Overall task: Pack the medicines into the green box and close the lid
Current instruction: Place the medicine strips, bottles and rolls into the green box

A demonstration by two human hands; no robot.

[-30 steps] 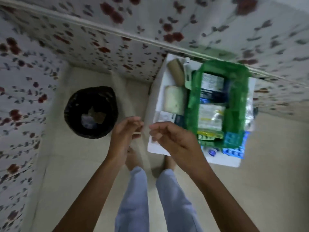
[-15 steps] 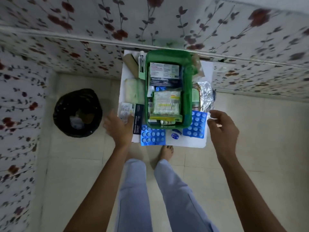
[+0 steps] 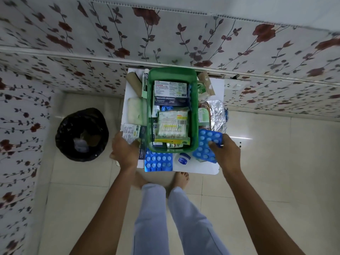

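Right hand (image 3: 225, 153) pinches a blue blister pack (image 3: 207, 144) beside the green box (image 3: 194, 111); left hand (image 3: 125, 152) grips a flat carton (image 3: 133, 130). Box stands open.

Both arms out front: left hand (image 3: 127, 152) palm-down, fingers forward; right hand (image 3: 226, 153) pinching a blue blister pack (image 3: 204, 146), thumb on top.

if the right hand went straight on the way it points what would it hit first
Likely the right wall of the green box, led by the blue blister pack the right hand holds; depth unclear.
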